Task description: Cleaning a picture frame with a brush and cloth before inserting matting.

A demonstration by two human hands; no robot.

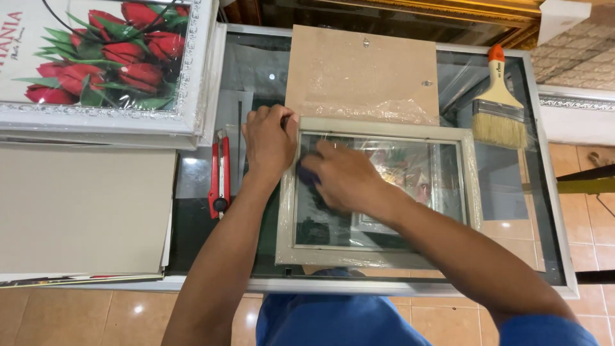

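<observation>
A pale grey picture frame (378,259) with a glass pane lies flat on the glass table (551,256). My left hand (268,142) rests on the frame's top left corner, fingers closed over its edge. My right hand (344,176), blurred, presses a dark blue cloth (306,174) onto the glass near the frame's left side. The cloth is mostly hidden under the fingers. Clear plastic wrap clings to the frame's edges.
A brown backing board (362,70) lies just beyond the frame. A red utility knife (220,174) lies left of my left hand. A wide paintbrush (498,102) sits at the right. A framed picture of red flowers (102,57) and stacked grey boards (83,211) fill the left.
</observation>
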